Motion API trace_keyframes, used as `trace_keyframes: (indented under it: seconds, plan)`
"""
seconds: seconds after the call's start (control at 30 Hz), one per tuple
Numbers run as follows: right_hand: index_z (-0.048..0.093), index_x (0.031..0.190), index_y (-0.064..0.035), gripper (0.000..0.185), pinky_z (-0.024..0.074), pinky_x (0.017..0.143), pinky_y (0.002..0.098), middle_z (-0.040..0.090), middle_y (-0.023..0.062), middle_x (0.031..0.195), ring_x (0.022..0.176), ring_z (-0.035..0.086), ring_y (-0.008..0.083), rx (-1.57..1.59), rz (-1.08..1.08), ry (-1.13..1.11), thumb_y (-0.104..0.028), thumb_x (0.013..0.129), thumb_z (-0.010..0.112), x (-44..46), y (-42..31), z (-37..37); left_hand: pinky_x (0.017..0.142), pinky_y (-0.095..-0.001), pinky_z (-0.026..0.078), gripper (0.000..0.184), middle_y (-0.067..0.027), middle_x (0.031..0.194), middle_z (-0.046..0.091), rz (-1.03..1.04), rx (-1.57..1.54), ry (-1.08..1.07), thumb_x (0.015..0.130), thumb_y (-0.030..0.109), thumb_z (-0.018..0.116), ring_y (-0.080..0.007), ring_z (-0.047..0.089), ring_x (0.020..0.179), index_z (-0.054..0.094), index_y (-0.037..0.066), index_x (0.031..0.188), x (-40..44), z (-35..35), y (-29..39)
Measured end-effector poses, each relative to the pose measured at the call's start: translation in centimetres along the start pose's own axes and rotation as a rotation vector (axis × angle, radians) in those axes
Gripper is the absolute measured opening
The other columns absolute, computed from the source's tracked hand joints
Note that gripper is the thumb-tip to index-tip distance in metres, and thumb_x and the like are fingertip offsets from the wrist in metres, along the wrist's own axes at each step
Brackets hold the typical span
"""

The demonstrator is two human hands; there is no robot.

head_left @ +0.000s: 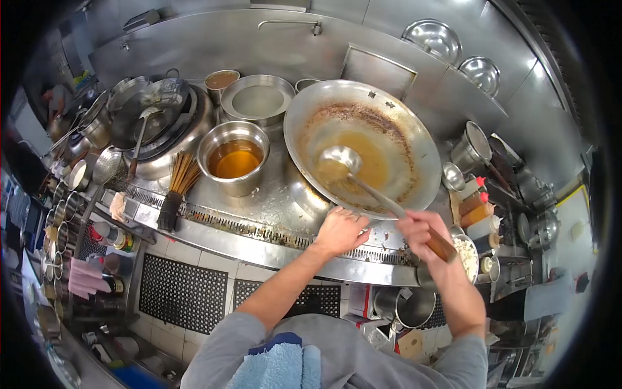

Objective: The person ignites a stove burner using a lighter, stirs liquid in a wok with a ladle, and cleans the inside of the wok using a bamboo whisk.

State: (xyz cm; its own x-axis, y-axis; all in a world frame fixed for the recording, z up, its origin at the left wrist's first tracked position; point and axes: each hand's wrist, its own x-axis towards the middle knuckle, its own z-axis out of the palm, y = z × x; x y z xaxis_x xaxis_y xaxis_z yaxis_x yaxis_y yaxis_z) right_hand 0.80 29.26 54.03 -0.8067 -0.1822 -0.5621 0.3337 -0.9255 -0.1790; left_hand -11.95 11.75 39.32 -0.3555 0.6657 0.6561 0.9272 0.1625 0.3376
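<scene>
My right hand (424,233) is wrapped round the wooden handle of a long metal ladle (341,161). The ladle's bowl rests in brownish liquid inside a large steel wok (414,146) with browned marks on its wall. Just below the wok's near rim is my left hand (341,230), its fingers bent and near the rim; whether anything is between them is hidden. A steel pot (238,185) of amber liquid stands left of the wok. Beside my right wrist, a bowl of pale chopped pieces (465,256) is partly covered.
Bamboo brush (180,178) and dark wok (139,123) with a ladle stand left. A wide pot (258,97) sits behind. Sauce bottles (481,214) line the right side. Another person (58,100) is at far left. The metal counter edge (272,253) runs before me.
</scene>
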Motion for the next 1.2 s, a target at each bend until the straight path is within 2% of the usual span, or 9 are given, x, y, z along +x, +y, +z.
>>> trace_keyframes:
  seconds: [0.1,0.2,0.3,0.53,0.6,0.83,1.03,1.1,1.2]
  plan:
    - [0.045,0.109,0.0049,0.021,0.0416,0.040,0.0169,0.049,0.0014,0.080,0.054,0.049,0.0037,0.037,0.005,-0.111,-0.014,0.102,0.051,6.0,-3.6,-1.2,0.073,-0.0393,0.048,0.024,-0.0057,0.067,0.063,-0.028,0.066,-0.016,0.082,0.034,0.070,-0.0243,0.066,0.071,0.063,0.012,0.078,0.2,-0.6,0.6]
    - [0.048,0.108,0.0030,0.018,0.0423,0.040,0.0212,0.049,0.0015,0.073,0.053,0.050,0.0064,-0.189,-0.082,-0.077,-0.012,0.099,0.053,10.1,-6.8,-2.1,0.076,-0.0387,0.046,0.022,-0.0064,0.069,0.063,-0.092,0.098,-0.060,0.081,0.032,0.070,-0.0244,0.065,0.073,0.062,0.012,0.078,0.3,-0.8,1.3]
    - [0.051,0.110,0.0018,0.020,0.0438,0.041,0.0266,0.049,0.0010,0.067,0.051,0.050,0.0099,-0.887,-0.460,0.100,-0.011,0.096,0.056,9.9,-8.0,-3.3,0.076,-0.0380,0.046,0.022,-0.0067,0.067,0.062,-0.095,0.127,-0.044,0.080,0.032,0.071,-0.0242,0.065,0.071,0.062,0.012,0.078,0.4,-0.7,1.5]
    - [0.048,0.135,-0.0055,0.046,0.0439,0.040,0.0309,0.050,0.0010,0.066,0.049,0.049,0.0127,-1.534,-0.498,0.441,-0.015,0.091,0.060,-0.8,-11.0,-7.8,0.073,-0.0384,0.045,0.023,-0.0063,0.067,0.063,-0.097,0.161,-0.018,0.082,0.031,0.071,-0.0241,0.064,0.070,0.060,0.012,0.076,0.5,-0.6,1.9]
    - [0.053,0.122,-0.0067,0.031,0.0431,0.039,0.0297,0.050,0.0008,0.069,0.048,0.047,0.0103,-1.450,-0.420,0.509,-0.014,0.092,0.059,-5.3,-10.3,-7.1,0.072,-0.0383,0.045,0.023,-0.0061,0.068,0.063,-0.076,0.177,-0.024,0.082,0.031,0.071,-0.0239,0.064,0.070,0.060,0.012,0.075,0.5,-0.5,1.7]
    - [0.047,0.105,-0.0140,0.011,0.0319,0.034,0.0164,0.048,0.0013,0.076,0.049,0.041,0.0014,-0.623,-0.207,0.442,-0.011,0.097,0.055,-11.5,-5.9,-4.6,0.068,-0.0379,0.043,0.024,-0.0038,0.069,0.064,-0.024,0.111,0.019,0.079,0.029,0.075,-0.0222,0.062,0.070,0.059,0.012,0.072,0.6,-0.7,1.4]
    - [0.046,0.097,-0.0076,0.010,0.0355,0.038,0.0144,0.045,-0.0024,0.076,0.052,0.043,0.0006,-0.162,-0.084,0.055,-0.013,0.101,0.053,-4.9,-2.6,-3.9,0.071,-0.0383,0.044,0.022,-0.0038,0.071,0.063,-0.017,0.083,-0.014,0.081,0.029,0.073,-0.0218,0.062,0.074,0.059,0.013,0.076,0.4,-0.8,1.1]
    - [0.046,0.094,-0.0064,0.015,0.0329,0.039,0.0125,0.047,-0.0029,0.074,0.052,0.043,0.0003,-0.063,-0.011,-0.041,-0.017,0.101,0.055,0.2,-3.7,-3.7,0.068,-0.0373,0.043,0.024,-0.0026,0.069,0.061,0.006,0.084,0.018,0.079,0.029,0.077,-0.0211,0.062,0.071,0.059,0.013,0.075,0.3,-0.7,0.8]
    - [0.047,0.095,-0.0084,0.015,0.0369,0.041,0.0176,0.051,-0.0011,0.074,0.052,0.046,0.0041,-0.380,-0.207,0.018,-0.018,0.100,0.057,5.9,-5.1,-3.2,0.070,-0.0372,0.044,0.024,-0.0026,0.070,0.062,0.007,0.090,0.007,0.079,0.029,0.076,-0.0214,0.062,0.072,0.059,0.013,0.076,0.4,-1.0,1.0]
